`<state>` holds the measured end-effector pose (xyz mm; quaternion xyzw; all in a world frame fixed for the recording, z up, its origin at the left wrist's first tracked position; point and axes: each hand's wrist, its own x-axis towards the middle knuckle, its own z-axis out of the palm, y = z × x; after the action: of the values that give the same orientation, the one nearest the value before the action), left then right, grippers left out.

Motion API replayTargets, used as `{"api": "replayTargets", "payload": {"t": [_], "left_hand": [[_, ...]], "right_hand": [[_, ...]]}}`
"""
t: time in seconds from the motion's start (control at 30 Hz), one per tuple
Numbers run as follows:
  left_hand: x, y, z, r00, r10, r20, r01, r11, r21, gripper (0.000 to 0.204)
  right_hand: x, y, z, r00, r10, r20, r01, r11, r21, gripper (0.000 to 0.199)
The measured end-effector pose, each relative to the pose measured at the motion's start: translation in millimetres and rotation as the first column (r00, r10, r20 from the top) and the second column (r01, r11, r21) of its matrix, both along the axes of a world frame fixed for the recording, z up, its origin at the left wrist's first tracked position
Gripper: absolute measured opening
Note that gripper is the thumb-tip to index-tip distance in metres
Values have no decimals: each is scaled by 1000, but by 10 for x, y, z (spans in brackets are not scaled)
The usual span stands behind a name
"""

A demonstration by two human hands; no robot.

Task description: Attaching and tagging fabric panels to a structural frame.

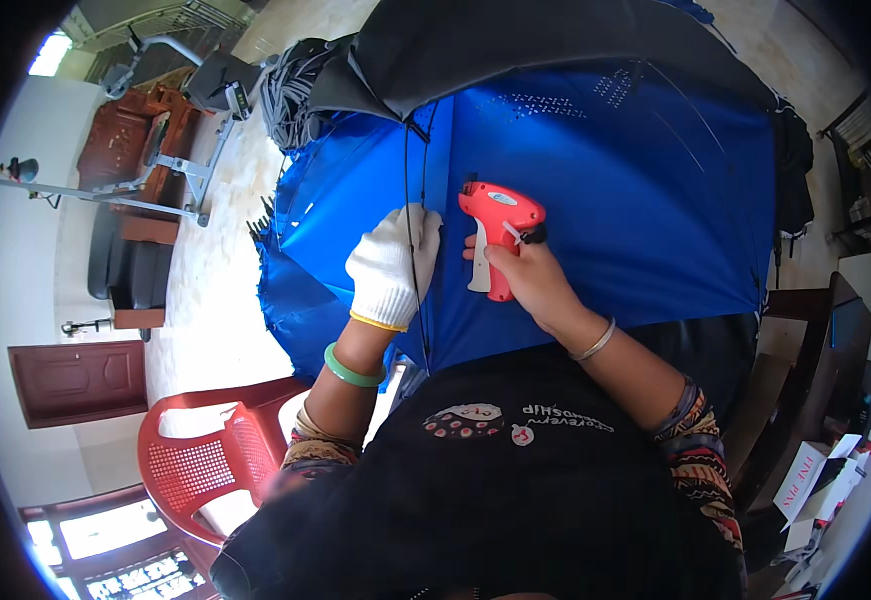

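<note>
A blue umbrella canopy (616, 240) with thin dark ribs (426, 165) spreads out before me. In its white knitted glove, my left hand (394, 262) is closed at a seam of the canopy, with a dark rib crossing over the glove. What its fingertips pinch is partly hidden, but they lie against the blue fabric. My bare right hand (531, 280) grips a red and white tagging gun (504, 212) by its handle, fingers around the trigger. The gun's front end points up and left, just right of the seam and over the canopy.
Black fabric (516, 45) drapes along the canopy's far edge, beside a bundle of grey cords (296, 95). A red plastic chair (196, 465) stands at the lower left. White and red boxes (821, 490) lie on the right. Exercise equipment (191, 165) stands farther off, left.
</note>
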<state>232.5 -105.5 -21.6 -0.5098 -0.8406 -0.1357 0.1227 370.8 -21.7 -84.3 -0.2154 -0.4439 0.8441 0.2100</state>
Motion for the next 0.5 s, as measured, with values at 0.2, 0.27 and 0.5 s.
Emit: {"api": "replayTargets", "payload": {"t": [0.2, 0.27, 0.5], "left_hand": [[9, 13, -58, 993, 30, -114, -38, 997, -67, 22], [-2, 13, -68, 989, 28, -146, -42, 995, -92, 22], [19, -17, -25, 986, 10, -165, -35, 988, -148, 17]], "right_hand": [[-10, -43, -90, 1000, -9, 2, 8, 990, 138, 31], [16, -36, -74, 1000, 12, -11, -12, 998, 68, 31], [59, 3, 67, 999, 34, 0, -34, 998, -44, 29]]}}
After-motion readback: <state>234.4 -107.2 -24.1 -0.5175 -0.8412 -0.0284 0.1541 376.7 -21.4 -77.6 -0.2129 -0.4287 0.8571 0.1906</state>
